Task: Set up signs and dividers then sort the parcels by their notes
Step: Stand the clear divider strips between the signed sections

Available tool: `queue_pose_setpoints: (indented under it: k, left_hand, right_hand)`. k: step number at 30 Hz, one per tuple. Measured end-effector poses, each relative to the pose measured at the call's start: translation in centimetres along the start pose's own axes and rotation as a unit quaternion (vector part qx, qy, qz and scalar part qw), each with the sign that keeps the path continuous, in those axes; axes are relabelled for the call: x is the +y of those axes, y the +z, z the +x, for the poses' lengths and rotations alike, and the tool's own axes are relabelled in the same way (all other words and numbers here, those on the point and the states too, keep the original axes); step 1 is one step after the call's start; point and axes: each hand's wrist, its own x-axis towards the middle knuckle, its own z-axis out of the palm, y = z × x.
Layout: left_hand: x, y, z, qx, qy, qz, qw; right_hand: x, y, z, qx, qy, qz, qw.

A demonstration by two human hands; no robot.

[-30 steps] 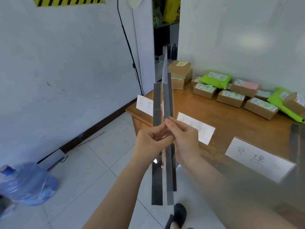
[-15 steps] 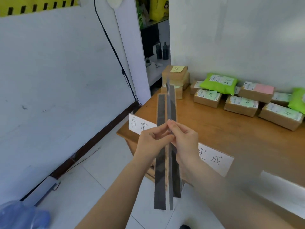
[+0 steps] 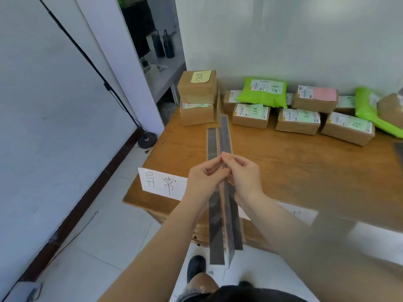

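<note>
grey strips [image 3: 214, 216], brown boxes [image 3: 197, 92] with pale green labels, lime green bags [image 3: 261, 95], one pink note [image 3: 324, 94], white sign [image 3: 162, 184] with black characters, orange-brown table [image 3: 305, 171]

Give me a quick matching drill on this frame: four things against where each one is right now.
Things:
1. divider strip
2. sign
3. yellow note
4. pink label

Places:
A. on the top box of the stack at the table's far left corner
B. pinched between left hand and right hand
C. on a box in the back row by the wall
D. at the table's near edge

Pairs: 1-B, 2-D, 3-A, 4-C
</note>
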Motion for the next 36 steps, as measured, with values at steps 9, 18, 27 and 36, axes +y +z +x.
queue_pose_setpoints:
  k: [9, 18, 27, 36]
  left_hand:
    - [-0.7, -2.1, 8.0, -0.104, -0.074, -0.009, 0.992]
    - [-0.9, -3.7, 12.9, -0.145, -0.132, -0.016, 0.980]
    - [-3.2, -3.7, 14.5, -0.154, -0.171, 0.083, 0.970]
    - [-4.1, -3.5, 16.6, -0.178, -0.139, 0.201, 0.953]
  right_hand:
    - [0.0, 2.1, 5.2, 0.090, 0.033, -0.018, 0.995]
    - [0.0, 3.7, 8.1, 0.120, 0.050, -0.052, 0.990]
    - [2.4, 3.7, 9.9, 0.126, 0.103, -0.115, 0.980]
    - [3.6, 3.4, 11.0, 0.100, 0.103, -0.242, 0.960]
